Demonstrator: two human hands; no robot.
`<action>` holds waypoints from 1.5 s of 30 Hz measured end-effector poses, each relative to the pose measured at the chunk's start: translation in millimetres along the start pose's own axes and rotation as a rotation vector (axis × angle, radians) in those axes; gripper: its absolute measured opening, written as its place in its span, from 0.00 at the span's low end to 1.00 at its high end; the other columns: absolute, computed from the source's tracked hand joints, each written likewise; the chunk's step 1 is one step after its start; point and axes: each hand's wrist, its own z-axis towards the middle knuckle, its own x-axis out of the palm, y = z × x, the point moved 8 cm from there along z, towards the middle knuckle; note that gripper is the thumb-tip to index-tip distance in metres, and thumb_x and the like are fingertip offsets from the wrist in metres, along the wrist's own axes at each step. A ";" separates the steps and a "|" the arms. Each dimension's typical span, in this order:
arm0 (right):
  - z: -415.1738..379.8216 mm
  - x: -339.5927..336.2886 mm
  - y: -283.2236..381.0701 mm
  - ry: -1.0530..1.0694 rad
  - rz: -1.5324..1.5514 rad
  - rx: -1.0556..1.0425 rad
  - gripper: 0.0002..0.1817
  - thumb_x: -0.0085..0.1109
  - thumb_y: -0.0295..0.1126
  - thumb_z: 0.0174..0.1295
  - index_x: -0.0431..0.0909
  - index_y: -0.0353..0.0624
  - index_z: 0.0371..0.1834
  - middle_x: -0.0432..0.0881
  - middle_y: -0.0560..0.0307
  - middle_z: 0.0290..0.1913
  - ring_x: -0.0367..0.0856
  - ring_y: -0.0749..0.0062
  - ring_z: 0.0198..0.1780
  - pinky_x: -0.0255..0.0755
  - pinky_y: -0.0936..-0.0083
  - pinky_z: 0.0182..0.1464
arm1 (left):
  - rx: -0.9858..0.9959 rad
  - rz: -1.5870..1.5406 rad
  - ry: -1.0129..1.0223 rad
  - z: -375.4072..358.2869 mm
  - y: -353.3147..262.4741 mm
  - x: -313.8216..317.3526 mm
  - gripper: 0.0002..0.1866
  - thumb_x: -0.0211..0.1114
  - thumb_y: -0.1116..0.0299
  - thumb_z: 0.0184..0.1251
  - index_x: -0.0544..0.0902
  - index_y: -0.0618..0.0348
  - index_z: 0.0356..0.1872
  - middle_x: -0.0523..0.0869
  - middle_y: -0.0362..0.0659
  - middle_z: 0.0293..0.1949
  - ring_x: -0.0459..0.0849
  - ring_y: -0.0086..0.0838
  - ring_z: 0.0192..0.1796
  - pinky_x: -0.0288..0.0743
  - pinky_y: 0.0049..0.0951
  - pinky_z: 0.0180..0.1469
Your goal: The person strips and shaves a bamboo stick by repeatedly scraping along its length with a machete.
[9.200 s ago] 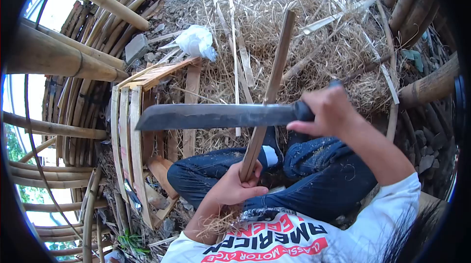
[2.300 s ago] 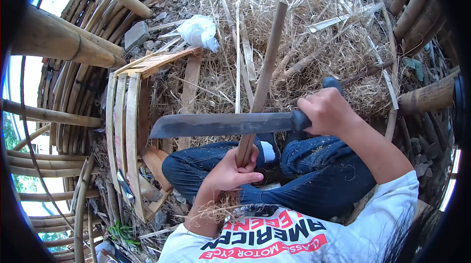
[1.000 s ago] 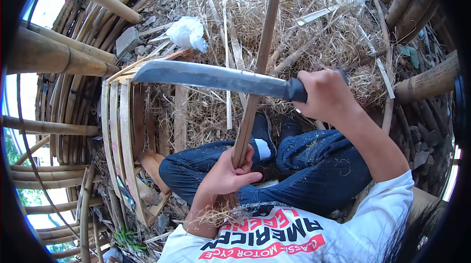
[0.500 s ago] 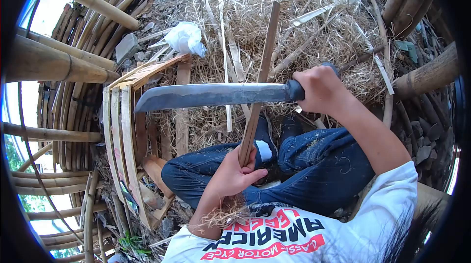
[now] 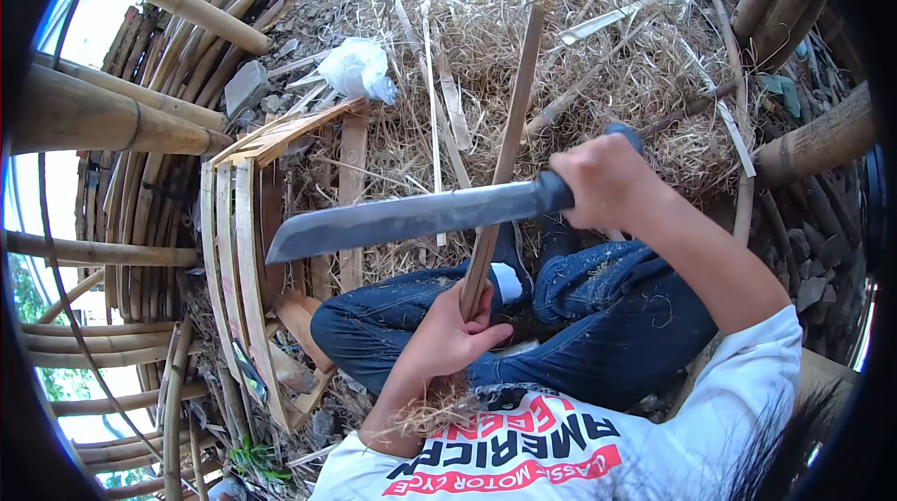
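Note:
My right hand (image 5: 603, 181) grips the dark handle of a machete (image 5: 411, 221), its long grey blade pointing left and slightly toward me. The blade crosses over a narrow wooden strip (image 5: 514, 118), hiding a short part of it. Around the strip's near end my left hand (image 5: 458, 335) is closed, close above my crossed legs. From there the strip slants away from me, up and a little to the right. Fine shavings (image 5: 439, 412) cling to my left forearm.
A slatted wooden crate (image 5: 245, 267) stands at my left. Beyond it lies a white plastic bag (image 5: 357, 69). Curly shavings (image 5: 598, 62) and split pale strips (image 5: 434, 127) cover the ground ahead. Bamboo poles (image 5: 121, 118) line the left, with another pole (image 5: 818, 141) at the right.
The machete's tip has dropped toward me, so the blade now slants instead of lying nearly level. My left hand and the strip have hardly moved.

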 end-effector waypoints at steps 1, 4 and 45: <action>2.3 -0.7 -4.5 0.000 0.008 0.000 0.12 0.67 0.34 0.42 0.82 0.44 0.31 0.85 0.49 0.27 0.86 0.51 0.33 0.80 0.60 0.40 | 0.003 0.004 -0.009 -0.3 2.2 -1.1 0.19 0.73 0.78 0.52 0.68 0.59 0.38 0.61 0.28 0.20 0.59 0.12 0.24 0.57 0.17 0.28; 3.9 -14.2 -29.7 -0.139 -0.003 0.134 0.14 0.66 0.33 0.42 0.84 0.48 0.36 0.85 0.49 0.28 0.86 0.51 0.33 0.80 0.60 0.41 | 0.055 0.062 -0.043 -2.9 -3.6 -7.5 0.18 0.73 0.74 0.54 0.69 0.60 0.38 0.64 0.31 0.21 0.60 0.14 0.23 0.58 0.19 0.27; -13.4 -9.3 -25.0 -0.135 0.094 0.264 0.08 0.64 0.33 0.45 0.79 0.42 0.27 0.83 0.44 0.26 0.84 0.46 0.33 0.79 0.55 0.42 | -0.053 0.103 0.006 -19.2 14.7 3.0 0.16 0.71 0.77 0.56 0.70 0.62 0.39 0.66 0.32 0.19 0.61 0.15 0.22 0.58 0.20 0.27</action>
